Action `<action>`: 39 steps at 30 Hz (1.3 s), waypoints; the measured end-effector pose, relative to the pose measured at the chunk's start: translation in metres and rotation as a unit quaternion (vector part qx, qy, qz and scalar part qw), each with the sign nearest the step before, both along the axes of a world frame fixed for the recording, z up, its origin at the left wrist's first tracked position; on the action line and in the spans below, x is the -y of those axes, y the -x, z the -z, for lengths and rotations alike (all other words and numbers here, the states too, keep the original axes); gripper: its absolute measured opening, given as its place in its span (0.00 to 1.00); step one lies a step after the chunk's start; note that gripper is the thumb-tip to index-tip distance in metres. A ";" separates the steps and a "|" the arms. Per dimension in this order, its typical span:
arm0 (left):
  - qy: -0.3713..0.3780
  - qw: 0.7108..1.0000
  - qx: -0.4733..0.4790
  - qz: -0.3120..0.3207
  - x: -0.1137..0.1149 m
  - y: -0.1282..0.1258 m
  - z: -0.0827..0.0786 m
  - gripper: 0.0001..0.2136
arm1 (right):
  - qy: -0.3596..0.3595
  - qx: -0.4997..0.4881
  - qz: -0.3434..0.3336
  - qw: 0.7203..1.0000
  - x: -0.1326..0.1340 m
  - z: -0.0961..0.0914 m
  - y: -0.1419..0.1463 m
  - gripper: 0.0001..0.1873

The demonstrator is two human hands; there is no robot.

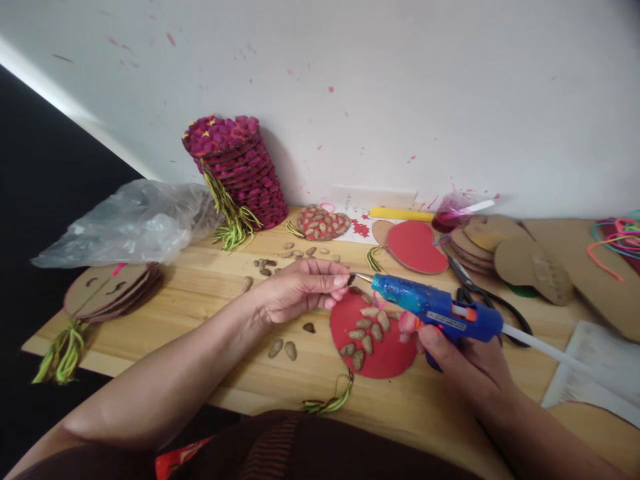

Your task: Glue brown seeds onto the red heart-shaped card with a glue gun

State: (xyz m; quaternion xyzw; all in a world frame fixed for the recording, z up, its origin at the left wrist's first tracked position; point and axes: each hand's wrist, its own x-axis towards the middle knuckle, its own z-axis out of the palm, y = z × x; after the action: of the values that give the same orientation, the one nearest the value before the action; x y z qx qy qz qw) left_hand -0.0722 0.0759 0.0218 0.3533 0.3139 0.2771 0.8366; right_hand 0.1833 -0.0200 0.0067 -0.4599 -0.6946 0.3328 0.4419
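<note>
My right hand [470, 370] is wrapped round a blue hot glue gun [435, 308], with a white glue stick [543, 348] coming out of its back. The gun's metal nozzle points left and meets a small dark piece, apparently a peanut shell half [351, 279], pinched in the fingertips of my left hand [307, 287]. Below the nozzle lies a red heart-shaped card [383, 363] with several peanut shells [367, 344] on it. A green tassel [330, 402] hangs from its lower edge. Loose shells [291, 351] rest on the wooden table beside the card.
A stack of purple pieces [245, 173] stands at the back beside a plastic bag [135, 223]. Behind the hands are a shell-covered card [324, 223] and a red heart [417, 247]. Scissors [470, 283], cardboard shapes [530, 263] and a cup [453, 212] sit at the right.
</note>
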 end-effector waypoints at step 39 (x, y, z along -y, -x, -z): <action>-0.013 1.000 0.015 -0.009 -0.002 0.000 0.004 0.09 | -0.085 0.126 -0.030 0.988 0.001 -0.011 -0.003 0.07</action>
State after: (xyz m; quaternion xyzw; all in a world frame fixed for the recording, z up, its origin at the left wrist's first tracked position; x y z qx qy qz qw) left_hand -0.0722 0.0775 0.0176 0.3568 0.3009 0.2934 0.8343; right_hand 0.1864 -0.0209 0.0174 -0.4378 -0.7837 0.2255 0.3784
